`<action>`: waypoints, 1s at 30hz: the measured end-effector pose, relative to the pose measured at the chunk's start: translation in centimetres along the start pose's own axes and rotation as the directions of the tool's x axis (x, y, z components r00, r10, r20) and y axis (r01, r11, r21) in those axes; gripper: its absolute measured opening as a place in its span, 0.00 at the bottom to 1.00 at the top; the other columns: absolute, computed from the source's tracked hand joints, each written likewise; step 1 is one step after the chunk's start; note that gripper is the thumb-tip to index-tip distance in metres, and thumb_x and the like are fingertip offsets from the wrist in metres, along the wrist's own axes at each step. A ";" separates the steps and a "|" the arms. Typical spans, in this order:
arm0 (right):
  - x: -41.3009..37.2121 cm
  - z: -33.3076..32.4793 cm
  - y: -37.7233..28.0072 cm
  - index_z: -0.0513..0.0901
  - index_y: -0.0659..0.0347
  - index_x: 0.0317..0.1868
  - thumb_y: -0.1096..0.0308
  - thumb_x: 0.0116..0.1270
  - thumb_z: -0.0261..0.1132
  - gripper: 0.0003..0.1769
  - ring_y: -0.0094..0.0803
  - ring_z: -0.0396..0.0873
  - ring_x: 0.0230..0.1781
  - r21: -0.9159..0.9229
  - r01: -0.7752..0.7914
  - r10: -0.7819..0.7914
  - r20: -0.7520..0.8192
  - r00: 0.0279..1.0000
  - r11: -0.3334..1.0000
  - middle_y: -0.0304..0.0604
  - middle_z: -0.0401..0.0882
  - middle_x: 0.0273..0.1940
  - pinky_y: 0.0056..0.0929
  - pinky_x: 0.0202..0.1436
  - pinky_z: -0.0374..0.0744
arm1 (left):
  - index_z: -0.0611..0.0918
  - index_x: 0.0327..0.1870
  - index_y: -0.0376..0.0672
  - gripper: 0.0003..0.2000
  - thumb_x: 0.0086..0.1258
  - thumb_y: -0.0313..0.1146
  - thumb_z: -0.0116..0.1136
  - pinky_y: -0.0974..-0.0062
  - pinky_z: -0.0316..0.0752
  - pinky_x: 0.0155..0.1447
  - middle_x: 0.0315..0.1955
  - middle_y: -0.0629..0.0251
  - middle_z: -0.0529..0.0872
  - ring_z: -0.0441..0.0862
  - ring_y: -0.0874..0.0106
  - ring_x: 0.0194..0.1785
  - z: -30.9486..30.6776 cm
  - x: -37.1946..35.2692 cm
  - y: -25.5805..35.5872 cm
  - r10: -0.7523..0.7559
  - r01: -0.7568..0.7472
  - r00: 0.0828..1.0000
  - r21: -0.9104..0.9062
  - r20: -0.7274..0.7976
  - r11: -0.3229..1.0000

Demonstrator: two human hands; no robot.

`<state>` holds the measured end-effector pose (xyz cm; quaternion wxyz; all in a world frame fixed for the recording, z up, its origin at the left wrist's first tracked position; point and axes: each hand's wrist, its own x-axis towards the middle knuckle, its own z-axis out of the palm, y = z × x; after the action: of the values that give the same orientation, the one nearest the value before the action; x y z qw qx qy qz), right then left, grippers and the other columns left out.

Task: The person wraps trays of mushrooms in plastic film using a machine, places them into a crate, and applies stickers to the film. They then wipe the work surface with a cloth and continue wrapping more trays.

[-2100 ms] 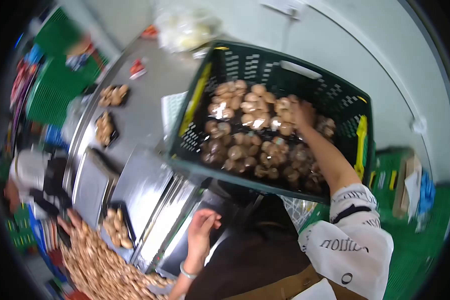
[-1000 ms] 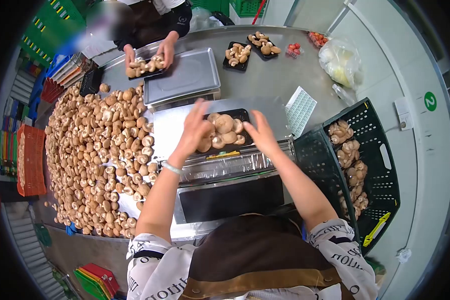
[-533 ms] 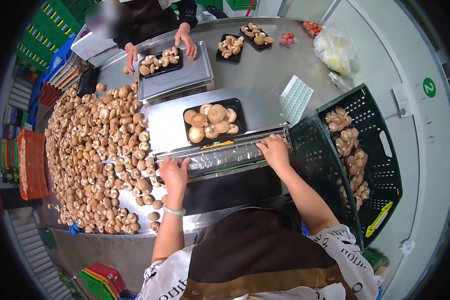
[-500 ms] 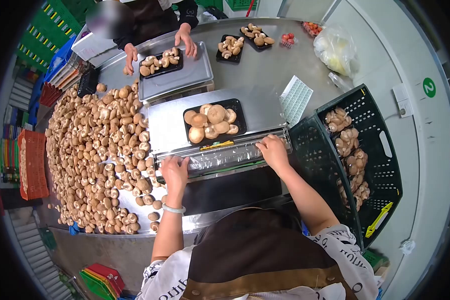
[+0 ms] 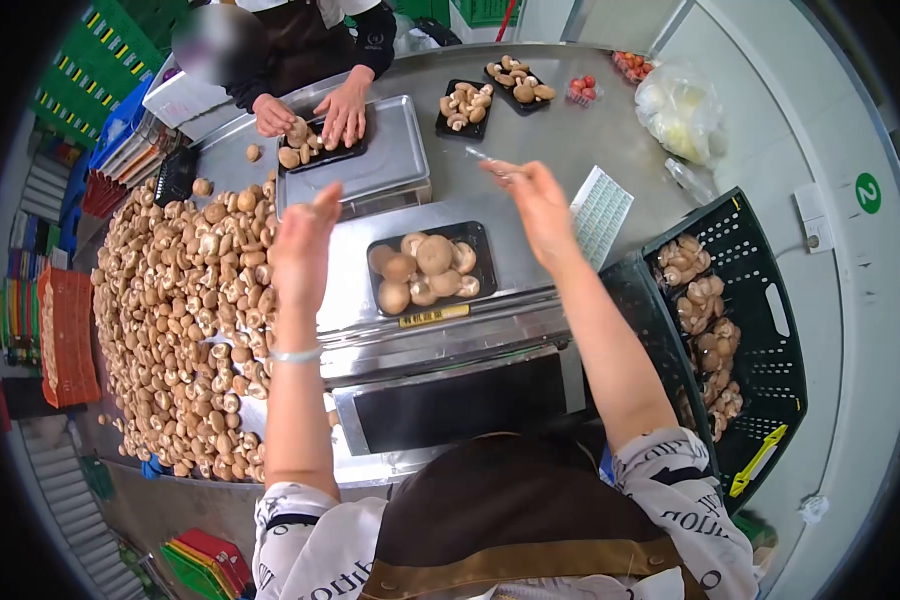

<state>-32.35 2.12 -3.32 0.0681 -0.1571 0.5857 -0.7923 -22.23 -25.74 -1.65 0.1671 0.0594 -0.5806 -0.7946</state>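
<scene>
Both hands are raised over the steel table. My left hand (image 5: 306, 235), blurred, is pinched on one side of a sheet of clear film (image 5: 345, 265), left of the black tray. Beyond the tray's right side, my right hand (image 5: 535, 205) pinches the other side, where a bit of film glints at the fingertips. The film is hard to make out, and seems to run back to the wrapping machine (image 5: 450, 345). Beneath it sits the black tray (image 5: 486, 262) of brown mushrooms (image 5: 434, 255), behind a yellow label strip (image 5: 434, 316).
A mushroom heap (image 5: 190, 330) covers the left side. Across the table a co-worker's hands (image 5: 342, 108) touch mushrooms in a tray on a scale (image 5: 400, 150). Two filled trays (image 5: 465, 108) lie further back. A label sheet (image 5: 600, 215) and green crate (image 5: 750, 330) are at right.
Both my hands have moved up and away from the film roll, drawing film over the mushroom tray. The co-worker's hands have come together over their tray, one now holding a mushroom.
</scene>
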 end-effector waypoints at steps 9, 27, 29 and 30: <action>1.0 -1.0 8.4 0.75 0.64 0.44 0.58 0.72 0.58 0.16 0.48 0.80 0.39 -0.804 -0.127 0.445 0.182 0.877 0.580 0.56 0.81 0.36 0.40 0.45 0.75 | 0.75 0.40 0.38 0.07 0.74 0.33 0.52 0.73 0.72 0.39 0.28 0.63 0.79 0.75 0.71 0.33 -1.1 -0.1 -8.9 -0.310 0.185 0.946 0.619 0.099 0.763; -10.4 2.1 -6.7 0.78 0.67 0.37 0.58 0.73 0.57 0.17 0.30 0.70 0.25 -0.537 -0.131 0.268 0.186 0.945 0.833 0.47 0.72 0.23 0.33 0.32 0.70 | 0.75 0.30 0.32 0.17 0.80 0.36 0.43 0.78 0.59 0.29 0.19 0.72 0.66 0.60 0.81 0.26 3.1 -11.8 4.5 -0.134 0.068 0.990 0.672 0.046 0.737; -12.2 1.4 -8.0 0.78 0.66 0.36 0.57 0.73 0.58 0.18 0.28 0.67 0.25 -0.567 -0.129 0.317 0.246 0.916 0.813 0.44 0.71 0.22 0.29 0.33 0.70 | 0.76 0.29 0.33 0.19 0.79 0.38 0.44 0.79 0.57 0.27 0.18 0.76 0.68 0.59 0.83 0.24 3.4 -14.3 5.9 -0.241 0.190 0.971 0.622 -0.003 0.760; -13.2 0.9 -7.7 0.78 0.66 0.36 0.55 0.73 0.57 0.19 0.28 0.67 0.25 -0.547 -0.152 0.345 0.270 0.899 0.823 0.44 0.71 0.23 0.29 0.33 0.70 | 0.76 0.29 0.33 0.19 0.79 0.38 0.45 0.79 0.57 0.27 0.17 0.76 0.67 0.60 0.83 0.24 3.8 -15.6 6.2 -0.320 0.281 0.946 0.603 -0.046 0.746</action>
<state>-19.02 7.54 2.01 0.2333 -0.2317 0.7682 -0.5494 -7.46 -18.81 3.88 -0.0083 0.1780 -0.7903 -0.5863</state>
